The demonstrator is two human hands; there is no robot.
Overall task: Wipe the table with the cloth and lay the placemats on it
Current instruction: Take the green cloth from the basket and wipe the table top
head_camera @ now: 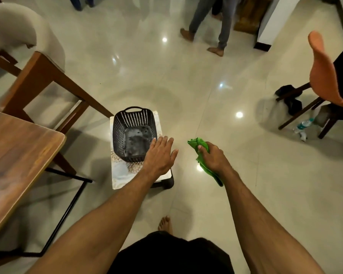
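Right hand [214, 158]: fingers and thumb curled round a bunched green cloth [201, 144]; one end sticks out past the fingers, the other hangs below the wrist. The cloth is held in the air above the floor [186, 86], well apart from the table. Left hand [160, 155]: palm down, fingers straight and slightly spread, holding nothing, at the near right corner of a black basket [119, 127]; cannot tell whether it touches the rim. The basket stands on a pale patterned placemat [121, 173], which lies across a low black stool [167, 183] and overhangs it toward the camera. Basket contents are blurred. The wooden table [18, 155] is to the left of the stool, with one rounded corner in view. A cream-backed chair [18, 26] with a wooden frame stands beyond the table. Far right: an orange chair [323, 72], with a water bottle [304, 125] lying on the floor beneath it. Another person's legs [224, 22] show at the top.
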